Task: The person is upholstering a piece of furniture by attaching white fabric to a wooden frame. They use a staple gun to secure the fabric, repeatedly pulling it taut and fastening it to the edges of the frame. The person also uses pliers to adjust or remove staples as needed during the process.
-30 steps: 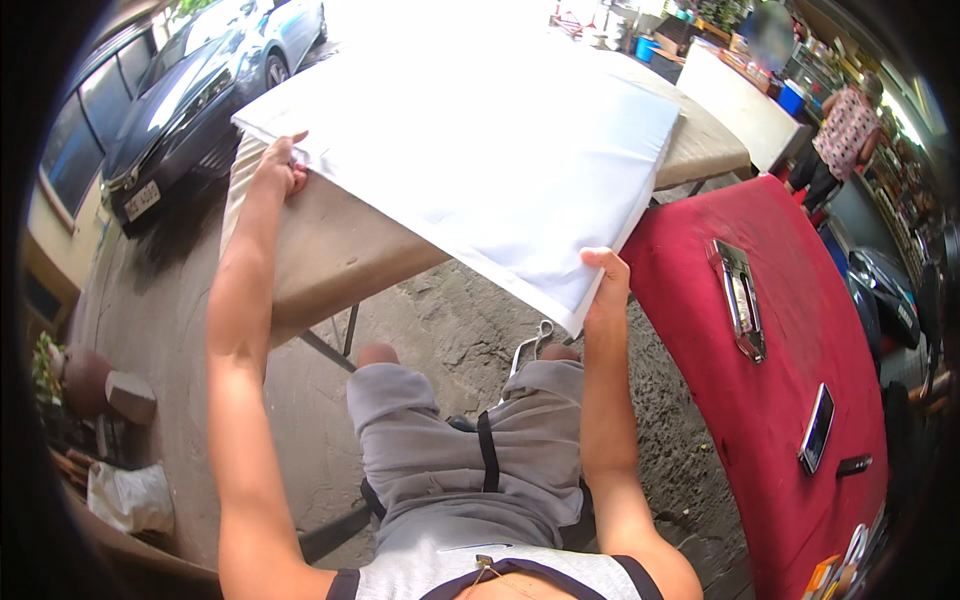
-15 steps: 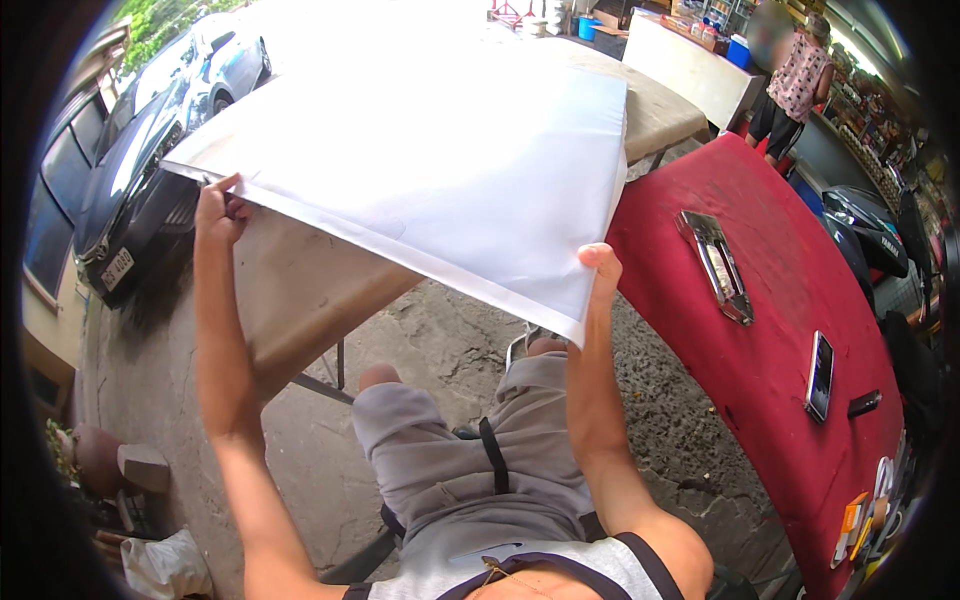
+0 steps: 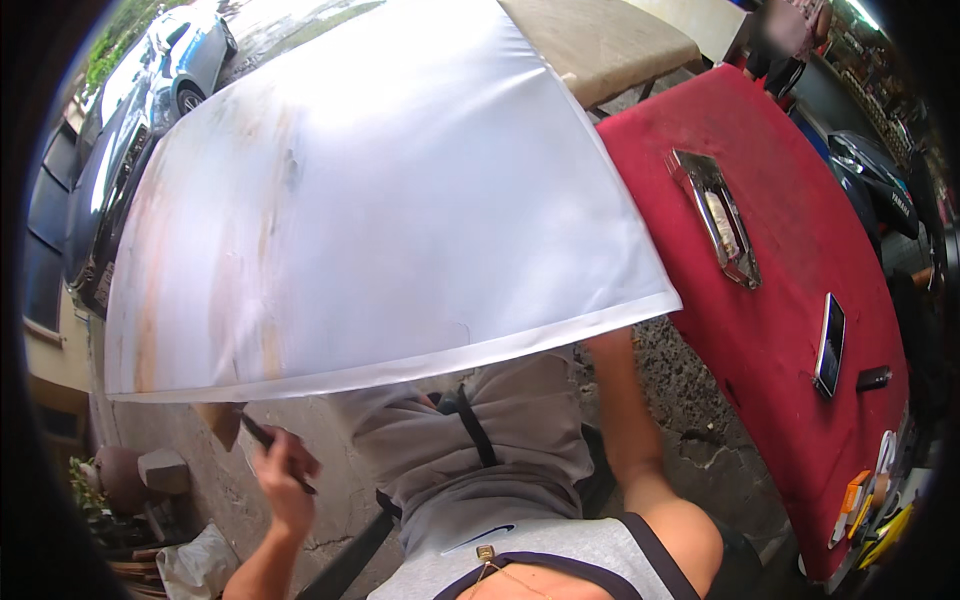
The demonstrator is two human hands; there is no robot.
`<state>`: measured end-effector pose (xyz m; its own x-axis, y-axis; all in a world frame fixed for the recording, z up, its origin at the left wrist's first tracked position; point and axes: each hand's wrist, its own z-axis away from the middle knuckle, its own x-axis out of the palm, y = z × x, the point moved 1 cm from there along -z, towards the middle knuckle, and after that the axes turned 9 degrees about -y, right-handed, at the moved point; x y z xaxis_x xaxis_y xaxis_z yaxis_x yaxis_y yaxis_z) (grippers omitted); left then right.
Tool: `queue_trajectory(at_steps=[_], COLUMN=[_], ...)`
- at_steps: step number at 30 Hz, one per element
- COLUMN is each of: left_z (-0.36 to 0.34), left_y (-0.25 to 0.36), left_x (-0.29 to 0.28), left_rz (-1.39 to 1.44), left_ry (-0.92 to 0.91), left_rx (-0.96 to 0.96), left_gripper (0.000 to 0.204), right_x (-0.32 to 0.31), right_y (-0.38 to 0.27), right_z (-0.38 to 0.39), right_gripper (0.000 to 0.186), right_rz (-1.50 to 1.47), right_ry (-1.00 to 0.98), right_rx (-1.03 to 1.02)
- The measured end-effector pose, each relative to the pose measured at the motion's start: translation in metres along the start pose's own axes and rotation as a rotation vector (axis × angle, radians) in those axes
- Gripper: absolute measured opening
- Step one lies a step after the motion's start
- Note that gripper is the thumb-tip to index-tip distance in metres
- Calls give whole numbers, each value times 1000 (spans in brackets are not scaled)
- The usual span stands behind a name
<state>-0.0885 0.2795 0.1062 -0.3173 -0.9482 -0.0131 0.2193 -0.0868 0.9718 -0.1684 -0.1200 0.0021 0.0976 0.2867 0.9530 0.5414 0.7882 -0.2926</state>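
A wide white sheet (image 3: 430,230) with a hemmed near edge and brownish streaks at its left spreads in front of me, over a brown-covered table (image 3: 600,45). Below its near left corner, my left hand (image 3: 286,470) is closed around a slim dark tool (image 3: 257,431), clear of the sheet. Blur keeps the tool's kind from showing. My right hand (image 3: 612,343) is at the underside of the sheet near its right corner; the sheet covers the fingers, so their grip is hidden.
On the red-covered table (image 3: 790,230) at the right lie a shiny metal clamp-like tool (image 3: 722,220), a phone (image 3: 830,345) and a small black object (image 3: 873,379). Cars (image 3: 140,120) stand at the far left, a motorcycle (image 3: 870,175) at the right. A person (image 3: 795,40) stands far right.
The sheet has come nearer and now covers more of my view. My left hand has left its edge and moved down with the dark tool; my right hand has gone beneath the sheet.
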Motion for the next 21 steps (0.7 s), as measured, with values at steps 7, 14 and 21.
queue_trajectory(at_steps=[7,14,21], left_z=[4,7,-40], left_y=[-5,-2,70], left_x=[154,248,260], left_rz=[-295,-372,-588], left_ry=[-828,-1075,-1166], left_rx=[476,639,696], left_gripper=[20,25,55], right_x=[68,87,79], right_y=[30,-15,-53], right_z=[117,138,135], right_gripper=[35,38,30], right_rz=[1020,1156,1171], right_ry=[-686,-361,-18], right_rx=[168,-5,78])
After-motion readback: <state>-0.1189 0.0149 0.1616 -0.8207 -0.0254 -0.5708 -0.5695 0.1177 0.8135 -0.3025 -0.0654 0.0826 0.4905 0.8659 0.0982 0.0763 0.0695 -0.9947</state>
